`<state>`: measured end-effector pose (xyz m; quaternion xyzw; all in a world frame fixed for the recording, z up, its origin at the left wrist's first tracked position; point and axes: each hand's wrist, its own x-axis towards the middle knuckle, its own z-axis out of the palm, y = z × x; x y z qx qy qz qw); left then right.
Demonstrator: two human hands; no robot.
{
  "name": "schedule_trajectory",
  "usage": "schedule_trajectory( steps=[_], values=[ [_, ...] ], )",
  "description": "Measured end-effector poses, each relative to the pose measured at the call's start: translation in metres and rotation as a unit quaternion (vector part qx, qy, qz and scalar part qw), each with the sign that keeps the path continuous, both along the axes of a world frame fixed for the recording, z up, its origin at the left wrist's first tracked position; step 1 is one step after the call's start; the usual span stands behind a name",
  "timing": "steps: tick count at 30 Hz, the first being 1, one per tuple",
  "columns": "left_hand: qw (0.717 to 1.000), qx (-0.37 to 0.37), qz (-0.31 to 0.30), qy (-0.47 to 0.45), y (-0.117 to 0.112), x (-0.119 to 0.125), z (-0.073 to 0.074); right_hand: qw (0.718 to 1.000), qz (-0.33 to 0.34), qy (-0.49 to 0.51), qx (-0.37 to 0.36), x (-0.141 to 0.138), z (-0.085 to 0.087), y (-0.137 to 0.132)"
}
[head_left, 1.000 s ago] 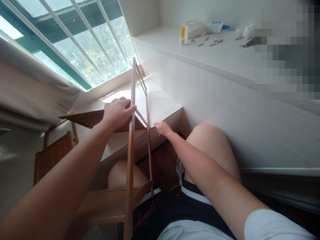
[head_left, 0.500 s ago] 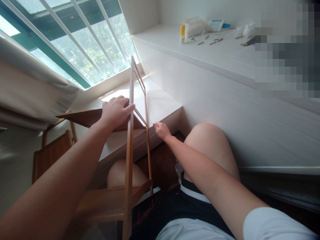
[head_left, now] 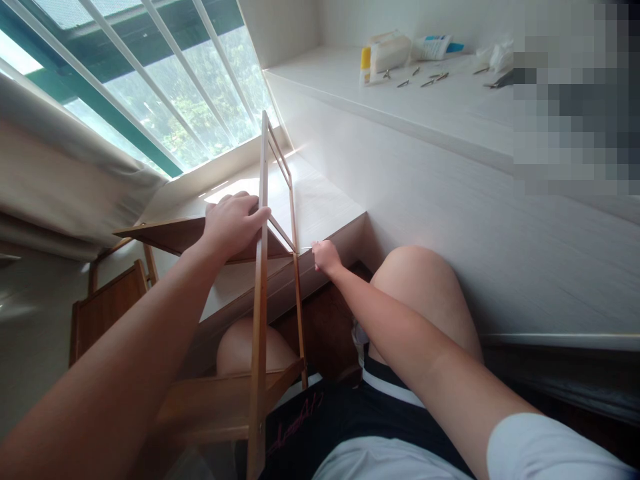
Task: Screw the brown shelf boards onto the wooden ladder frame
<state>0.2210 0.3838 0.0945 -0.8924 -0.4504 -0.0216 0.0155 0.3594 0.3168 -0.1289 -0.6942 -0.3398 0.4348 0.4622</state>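
Observation:
A wooden shelf frame [head_left: 259,287] stands upright between my arms, with a brown shelf board [head_left: 173,235] set across it and a lower wooden shelf [head_left: 210,400] near my lap. My left hand [head_left: 233,220] is closed round the near upright, its thumb across the post. On the far side, my right hand [head_left: 326,257] pinches a thin metal rod [head_left: 306,249], which looks like a hex key. Its tip meets the slim far post [head_left: 295,267] at the height of the shelf board. The joint there is too small to make out.
On the ledge [head_left: 340,73] at upper right lie several small metal fasteners [head_left: 434,80], a yellow-capped stick [head_left: 365,65], a white packet [head_left: 391,52] and a blue-capped tube [head_left: 436,48]. A barred window [head_left: 165,73] and a curtain [head_left: 55,160] are at left, above another wooden piece [head_left: 107,307].
My right hand has shifted slightly right and turned, so more of the thin rod shows between it and the post. My left hand keeps its hold.

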Motion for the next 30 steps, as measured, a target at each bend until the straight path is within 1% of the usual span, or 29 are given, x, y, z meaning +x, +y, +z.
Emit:
schedule_trajectory(
  steps=[3, 5, 6, 9, 12, 23, 30],
  values=[
    [1.000, 0.003, 0.000, 0.004, 0.001, 0.000, -0.001, 0.991, -0.038, -0.120, 0.045, 0.006, 0.003, -0.002],
    [1.000, 0.003, 0.000, 0.005, 0.002, -0.001, -0.002, 0.980, -0.023, -0.189, 0.056, 0.007, 0.004, -0.003],
    [1.000, 0.004, -0.001, 0.004, 0.002, -0.001, -0.002, 0.976, -0.006, -0.209, 0.053, 0.007, 0.003, -0.003],
    [1.000, 0.006, -0.004, 0.002, 0.003, -0.002, -0.002, 0.973, 0.045, -0.223, 0.038, 0.004, -0.001, -0.004],
    [1.000, 0.010, -0.004, 0.007, 0.002, -0.002, -0.002, 0.970, 0.067, -0.230, 0.037, 0.002, -0.004, -0.005],
    [1.000, 0.004, -0.010, -0.003, 0.001, -0.002, -0.002, 0.968, 0.069, -0.239, 0.030, 0.002, -0.012, -0.005],
    [1.000, 0.003, -0.016, -0.013, 0.002, -0.002, -0.002, 0.969, 0.063, -0.226, 0.076, 0.002, -0.013, -0.007]
  ],
)
